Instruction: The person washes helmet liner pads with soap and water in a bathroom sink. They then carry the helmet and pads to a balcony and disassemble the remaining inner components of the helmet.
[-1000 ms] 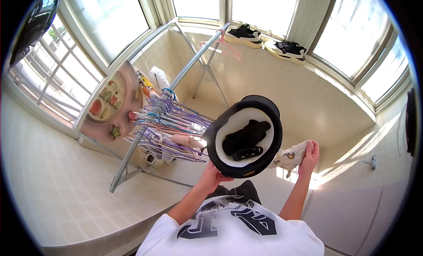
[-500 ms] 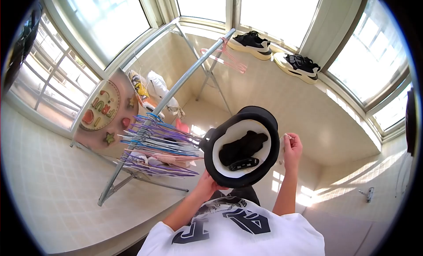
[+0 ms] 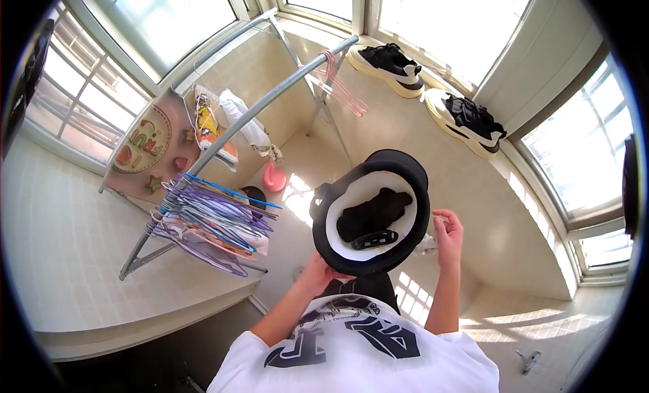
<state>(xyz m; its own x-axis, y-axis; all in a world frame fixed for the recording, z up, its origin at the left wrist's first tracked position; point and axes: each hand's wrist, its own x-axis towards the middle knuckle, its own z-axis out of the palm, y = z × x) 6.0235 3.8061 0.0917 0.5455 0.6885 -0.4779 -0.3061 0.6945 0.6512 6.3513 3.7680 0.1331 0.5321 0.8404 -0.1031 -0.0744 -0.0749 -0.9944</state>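
Note:
A black, rounded bucket-like container (image 3: 324, 248) with a white inside is in front of my body, its mouth facing up at me. Dark cloth (image 3: 375, 216) lies in it, together with a black piece bearing small pale marks (image 3: 374, 239). My left hand (image 3: 319, 277) grips the container's lower left side; some fingers are hidden beneath it. To the right, apart from the rim, my right hand (image 3: 449, 236) is raised with bent, slightly parted fingers and nothing visible in them. A crumpled whitish thing (image 3: 427, 244) shows between that hand and the container; I cannot tell whether they touch.
A metal drying rack (image 3: 270, 95) stands at the left, with many coloured hangers (image 3: 216, 220) bunched at its near end and pink hangers (image 3: 341, 92) farther along. Two black-and-white shoes (image 3: 389, 65) (image 3: 466, 116) rest on the ledge. A pink object (image 3: 273, 177) is on the floor.
The view has shifted, so the hangers appear farther left, away from the container. My right hand's fingers have loosened from a pinch. The container stays in my left hand.

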